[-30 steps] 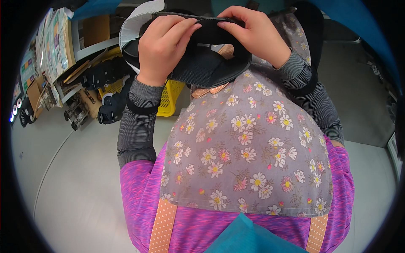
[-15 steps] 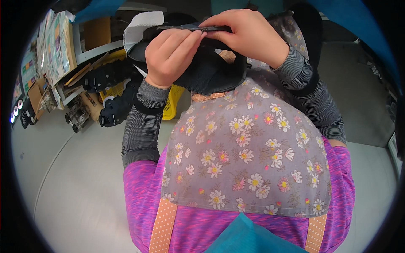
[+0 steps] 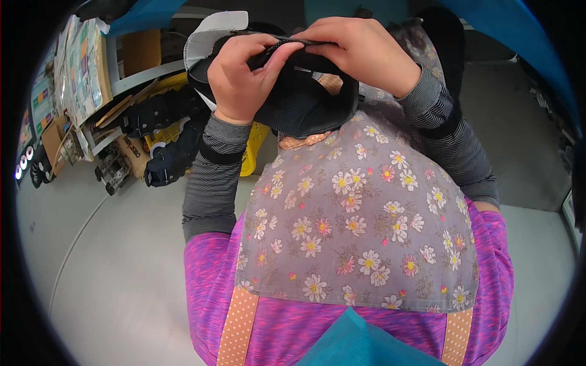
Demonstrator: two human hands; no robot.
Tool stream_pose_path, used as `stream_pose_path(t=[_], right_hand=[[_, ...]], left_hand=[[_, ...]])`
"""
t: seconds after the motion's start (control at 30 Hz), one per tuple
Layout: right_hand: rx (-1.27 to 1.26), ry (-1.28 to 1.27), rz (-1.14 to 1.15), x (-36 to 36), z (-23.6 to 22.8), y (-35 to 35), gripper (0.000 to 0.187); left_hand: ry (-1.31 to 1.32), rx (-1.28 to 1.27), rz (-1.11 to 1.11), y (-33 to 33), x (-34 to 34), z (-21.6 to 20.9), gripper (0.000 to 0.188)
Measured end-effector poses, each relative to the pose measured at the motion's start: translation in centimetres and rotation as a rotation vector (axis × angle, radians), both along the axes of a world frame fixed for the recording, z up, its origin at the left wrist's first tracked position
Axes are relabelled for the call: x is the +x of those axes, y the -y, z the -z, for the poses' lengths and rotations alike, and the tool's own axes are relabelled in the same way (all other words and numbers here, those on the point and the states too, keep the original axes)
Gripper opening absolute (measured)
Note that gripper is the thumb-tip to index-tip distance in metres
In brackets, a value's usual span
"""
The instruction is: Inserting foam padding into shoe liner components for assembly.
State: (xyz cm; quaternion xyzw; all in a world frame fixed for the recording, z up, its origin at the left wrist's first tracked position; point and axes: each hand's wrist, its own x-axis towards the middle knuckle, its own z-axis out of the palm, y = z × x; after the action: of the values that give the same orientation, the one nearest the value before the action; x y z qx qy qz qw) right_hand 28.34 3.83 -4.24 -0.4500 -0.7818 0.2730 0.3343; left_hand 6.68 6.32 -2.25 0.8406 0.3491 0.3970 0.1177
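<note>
Across my lap, at the top of the view, lies a black sewn fabric piece (image 3: 305, 113) with a mesh-like surface. I cannot tell exactly what it is. A stiff whitish flap (image 3: 210, 39) curves up from its left end. My left hand (image 3: 241, 79) pinches the piece's upper edge between thumb and fingers. Close beside it, my right hand (image 3: 369, 55) grips the same dark edge from the right, its fingertips almost meeting the left ones. Part of the edge is hidden behind the fingers. The lower side of the piece rests against my grey flowered apron (image 3: 360, 232).
To the left, a yellow basket (image 3: 251, 152) stands by several black padded fabric pieces (image 3: 168, 161). A metal machine part (image 3: 113, 169) and a brown roll (image 3: 131, 149) are beside them. Farther left is a bench with plastic-wrapped printed sheets (image 3: 82, 67). A thin cable (image 3: 70, 250) crosses the floor.
My left hand has turned, its thumb now showing along the edge and its fingers lifted higher. The black piece and whitish flap have shifted slightly right. My right hand has barely moved.
</note>
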Motion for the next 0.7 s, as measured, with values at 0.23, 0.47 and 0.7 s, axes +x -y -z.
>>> stream_pose_path(t=[0.23, 0.47, 0.7], right_hand=[[-0.108, 0.005, 0.065, 0.6, -0.5, 0.6, 0.021], [-0.092, -0.085, 0.129, 0.7, 0.7, 0.6, 0.022], [-0.096, -0.128, 0.045, 1.0, 0.7, 0.4, 0.024]], left_hand=[[-0.230, 0.178, 0.000, -0.5, -0.4, -0.8, 0.024], [-0.344, 0.109, -0.013, -0.7, 0.0, -2.1, 0.017], [-0.327, 0.221, 0.006, -1.8, -0.1, -2.1, 0.017]])
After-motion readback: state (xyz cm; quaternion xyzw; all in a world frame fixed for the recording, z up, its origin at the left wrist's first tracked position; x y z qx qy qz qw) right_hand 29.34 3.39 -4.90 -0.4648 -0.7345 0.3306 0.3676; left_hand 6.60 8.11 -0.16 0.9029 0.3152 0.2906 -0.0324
